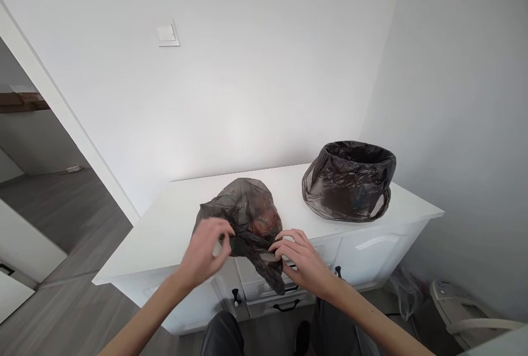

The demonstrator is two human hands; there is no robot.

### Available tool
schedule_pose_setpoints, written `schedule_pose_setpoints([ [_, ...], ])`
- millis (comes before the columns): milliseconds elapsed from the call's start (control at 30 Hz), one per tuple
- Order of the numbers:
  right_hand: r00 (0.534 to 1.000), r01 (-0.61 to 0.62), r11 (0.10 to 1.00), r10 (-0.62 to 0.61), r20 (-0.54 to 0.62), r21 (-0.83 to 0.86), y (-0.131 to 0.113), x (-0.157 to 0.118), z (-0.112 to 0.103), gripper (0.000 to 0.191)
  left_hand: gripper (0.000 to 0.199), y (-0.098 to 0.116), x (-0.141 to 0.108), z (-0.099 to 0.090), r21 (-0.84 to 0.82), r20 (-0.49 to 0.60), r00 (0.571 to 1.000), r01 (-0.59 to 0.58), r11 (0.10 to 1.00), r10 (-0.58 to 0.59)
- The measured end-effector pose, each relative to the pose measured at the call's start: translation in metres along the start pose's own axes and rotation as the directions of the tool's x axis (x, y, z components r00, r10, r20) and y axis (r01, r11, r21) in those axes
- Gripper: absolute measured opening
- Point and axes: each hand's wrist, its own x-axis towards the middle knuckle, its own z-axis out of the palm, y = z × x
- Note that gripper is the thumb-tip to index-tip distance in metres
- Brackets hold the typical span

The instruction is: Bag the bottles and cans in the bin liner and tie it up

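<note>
A filled, see-through black plastic bag (247, 202) lies on the front part of a white cabinet top, with reddish and greenish contents showing dimly through it. Its gathered end hangs over the front edge. My right hand (299, 259) grips this gathered plastic between thumb and fingers. At the bag's left side is my left hand (208, 248), slightly blurred, its thumb and forefinger curved with a gap between them and no plastic visibly held. Further right stands a bin lined with a black bag (350, 185), its mouth facing up and a loop of plastic hanging at its side.
The white cabinet (157, 240) has drawers and doors with black handles. A wall with a light switch (168, 33) rises behind it. At left is a doorway (61, 180); at lower right sit a pale machine (462, 306) and a clear plastic bag (404, 290) on the floor.
</note>
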Motion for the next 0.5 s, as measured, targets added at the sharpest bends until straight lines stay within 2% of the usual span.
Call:
schedule_pose_setpoints([
  [33,1.0,0.001,1.0,-0.001,0.009,0.002,0.001,0.0,0.0,0.03,0.018,0.007,-0.005,0.0,-0.021,0.18,0.978,-0.101,0.995,0.103],
  [67,1.0,0.0,1.0,0.0,0.016,0.0,0.002,0.0,0.0,0.032,0.021,0.013,-0.01,0.002,-0.044,0.313,0.935,-0.161,0.986,0.167],
  [100,1.0,0.0,1.0,0.0,0.024,-0.003,0.003,0.0,0.001,0.033,0.025,0.016,-0.015,0.004,-0.051,0.383,0.904,-0.187,0.981,0.192],
  [133,0.999,0.002,1.0,-0.002,0.034,-0.008,0.003,0.0,0.002,0.034,0.03,0.017,-0.018,0.007,-0.041,0.4,0.897,-0.188,0.981,0.188],
  [267,0.997,0.023,0.999,-0.021,0.075,-0.027,0.003,0.001,0.006,0.037,0.045,0.011,-0.025,0.02,0.03,0.343,0.931,-0.144,0.989,0.126],
  [400,0.993,0.024,0.999,-0.019,0.117,-0.044,0.002,0.001,0.01,0.046,0.023,0.006,-0.03,0.022,0.048,0.336,0.922,-0.22,0.974,0.191],
  [500,0.989,0.024,0.998,-0.015,0.147,-0.059,0.005,0.0,0.013,0.053,0.021,0.006,-0.04,0.017,-0.033,0.373,0.891,-0.268,0.963,0.261],
])
